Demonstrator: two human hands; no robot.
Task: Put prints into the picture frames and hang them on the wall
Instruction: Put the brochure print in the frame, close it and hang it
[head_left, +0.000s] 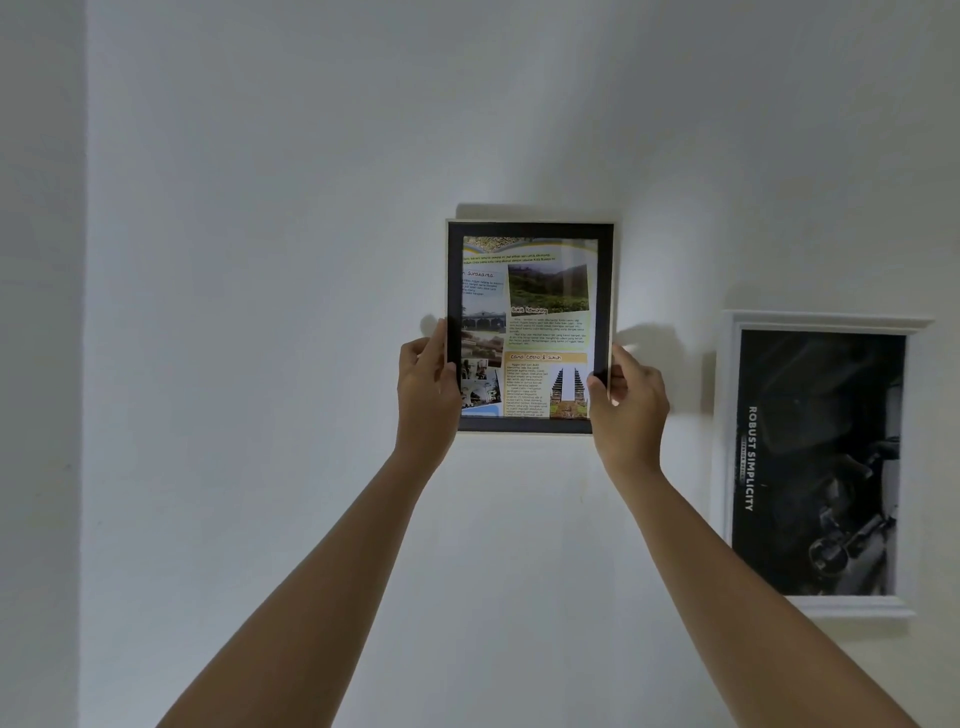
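Well, at the picture's centre both arms reach up. The left grip (428, 384) clasps the left edge of the black frame (530, 229), and the right grip (628, 400) pinches its right edge. It stands upright at the wall (260, 260), print (540, 322) inside. A white frame (726, 441) hangs at lower right.

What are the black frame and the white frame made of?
Black frame: likely smooth matte wood or plastic, with a glossy clear pane that shows glare. White frame: probably painted wood or plastic; its stepped moulding looks carved or cast.
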